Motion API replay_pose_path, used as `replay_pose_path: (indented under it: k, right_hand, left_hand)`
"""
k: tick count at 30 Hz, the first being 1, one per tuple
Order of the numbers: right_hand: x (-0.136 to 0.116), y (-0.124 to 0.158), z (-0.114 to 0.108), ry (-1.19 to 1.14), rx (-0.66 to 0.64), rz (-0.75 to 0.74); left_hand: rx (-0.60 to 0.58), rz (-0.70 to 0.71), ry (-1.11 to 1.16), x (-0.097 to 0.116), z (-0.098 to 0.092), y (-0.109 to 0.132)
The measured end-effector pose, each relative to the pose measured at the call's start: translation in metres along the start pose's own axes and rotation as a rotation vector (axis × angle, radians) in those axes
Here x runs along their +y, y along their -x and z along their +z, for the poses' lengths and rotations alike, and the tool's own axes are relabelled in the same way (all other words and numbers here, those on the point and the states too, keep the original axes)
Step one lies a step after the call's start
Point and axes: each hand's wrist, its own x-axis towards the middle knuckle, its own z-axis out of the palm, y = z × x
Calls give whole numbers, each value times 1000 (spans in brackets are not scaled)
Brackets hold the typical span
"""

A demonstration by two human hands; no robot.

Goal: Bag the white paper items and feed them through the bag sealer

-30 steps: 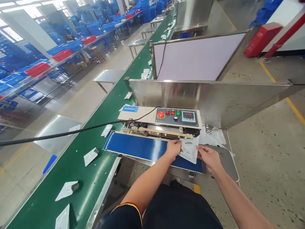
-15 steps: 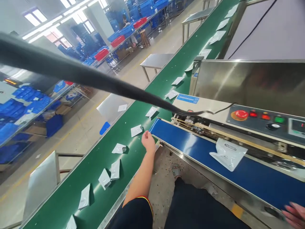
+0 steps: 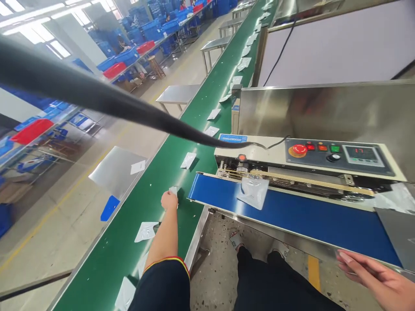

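1. Factory hall [image 3: 81,52], seen from a standing spot at a long line, with benches of blue plastic crates [image 3: 142,30] and red crates [image 3: 114,70] along the far left, and co-workers [image 3: 123,43] small and seated there.
2. Green conveyor belt [image 3: 110,259] runs away from the person, with steel tables [image 3: 177,93] beside it on the far side.
3. On the right, a stainless steel panel [image 3: 324,116] stands behind the machine, with a white board [image 3: 337,47] beyond it.
4. Band sealer [image 3: 311,151] sits right of the green belt, with its blue feed belt [image 3: 292,216] running across in front of the person, roughly level with the green one.
5. Black cable [image 3: 97,95] crosses the upper view close to the camera, its thin end reaching the sealer's top.
6. Right hand [image 3: 372,272]: open, fingers spread out and released, holding nothing, just beside the near edge of the blue belt at lower right.
7. Left hand [image 3: 169,201]: out over the green belt, fingers curled down on a small white pouch [image 3: 173,190]. Pouch shows past the fingers; can't tell if it's firmly gripped.
8. Glossy pouch [image 3: 253,192]: lying tilted on the blue belt, top edge up against the sealer's gold-coloured guide, touching neither hand, well apart from both.
9. Other white pouches [image 3: 145,232] lie scattered flat along the green belt.
10. Sealer's red stop button [image 3: 298,150] and digital display [image 3: 363,154] are on its grey panel; reading too blurred to tell.
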Motion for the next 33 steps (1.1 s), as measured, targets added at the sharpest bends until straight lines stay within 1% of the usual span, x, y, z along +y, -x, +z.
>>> replay_pose_path:
  k: [2,3,4,6,7,8,9,10,12,13,14,15,17,18,20,21,23,25,26,27,29,31,33]
  right_hand:
    - [-13,5,-4,16,-107,117]
    - [-19,7,-4,27,-143,124]
    - [-25,9,-2,38,-168,89]
    - [-37,14,10,71,-226,-39]
    - [-45,18,19,86,-254,-120]
    - [-54,22,29,95,-286,-207]
    - [-64,26,40,91,-325,-297]
    - [-74,30,50,77,-363,-386]
    - [-94,35,67,27,-405,-547]
    - [-101,36,71,0,-396,-608]
    - [-107,34,73,-24,-365,-651]
    - [-110,30,71,-44,-313,-674]
    - [-108,17,59,-70,-206,-655]
    - [-104,9,49,-83,-159,-625]
    - [-91,-8,25,-106,-79,-546]
    - [-84,-16,12,-115,-50,-504]
    - [-70,-29,-12,-145,-21,-431]
    - [-59,-39,-33,-198,-13,-387]
    - [-54,-43,-42,-229,-2,-373]
    - [-50,-48,-51,-254,18,-358]
    - [-43,-59,-66,-285,62,-305]
    - [-37,-73,-80,-294,72,-229]
    - [-33,-88,-91,-319,53,-141]
  left_hand:
    - [90,7,89,1,-14,20]
    - [150,20,163,2,-23,34]
    - [210,39,250,4,-32,50]
    - [306,99,433,12,-48,91]
    - [317,144,502,19,-54,116]
    - [299,206,559,27,-57,144]
    - [259,268,620,38,-59,175]
    - [166,342,685,50,-57,207]
    - [-70,458,807,77,-48,273]
    - [-200,519,833,92,-42,306]
    - [-316,572,853,106,-34,336]
    - [-405,621,880,119,-27,364]
    - [-501,676,950,141,-14,412]
    - [-536,702,984,150,-8,431]
    - [-613,736,1050,166,6,458]
    - [-669,726,1075,172,14,468]
    - [-808,650,1086,184,32,481]
    - [-953,618,997,196,53,491]
    - [-1004,645,928,202,63,496]
    - [-1032,697,860,209,71,502]
    - [-1027,806,760,222,84,515]
    - [-996,863,732,235,92,529]
    - [-970,892,712,249,99,539]
